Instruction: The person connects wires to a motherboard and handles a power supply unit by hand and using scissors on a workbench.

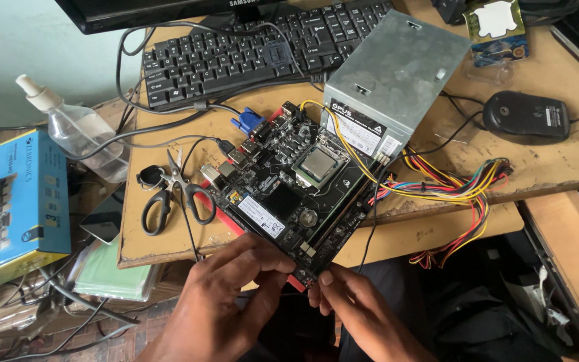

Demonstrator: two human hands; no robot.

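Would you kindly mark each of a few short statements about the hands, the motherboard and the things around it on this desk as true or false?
1. Both hands touch the near corner of the motherboard. True: the left hand and the right hand pinch it there.
2. The scissors lie to the right of the board. False: they lie to its left.
3. The grey power supply sits behind the board, with coloured wires running out. True.
4. The mouse rests on the keyboard. False: it lies on the desk, far right.
5. The spray bottle stands on the board. False: it lies at the desk's left edge.
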